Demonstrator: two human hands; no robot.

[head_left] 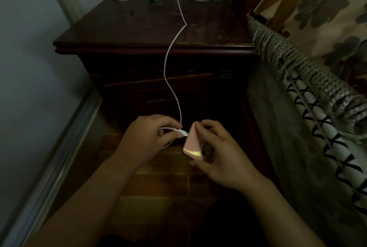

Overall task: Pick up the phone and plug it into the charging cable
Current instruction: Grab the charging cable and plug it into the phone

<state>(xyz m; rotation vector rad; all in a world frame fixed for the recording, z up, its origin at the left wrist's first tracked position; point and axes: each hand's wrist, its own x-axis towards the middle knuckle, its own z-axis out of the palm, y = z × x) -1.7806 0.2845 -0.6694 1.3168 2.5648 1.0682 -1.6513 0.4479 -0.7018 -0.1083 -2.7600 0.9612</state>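
Phone is in my right hand, lifted in the air in front of the dark nightstand and well below its front edge, above the tiled floor. The fingers of this hand are closed around the pink body from the side, with the thumb lying along its upper edge, so the short end points to the left. My left hand is pinched shut on the white charging cable just behind the plug, and the loose part of the cable makes a small loop under the palm before it climbs over the front edge of the nightstand toward the back. The plug tip is touching the end of the phone or is just beside it; in this dim light I cannot tell if it is already seated. I judge this is the moment of insertion. To do it well I should hold the phone steady, keep the plug in one straight line with the port, and push gently, not at an angle. Both wrists are low and bent inward, forearms coming from the bottom corners, hands close together.
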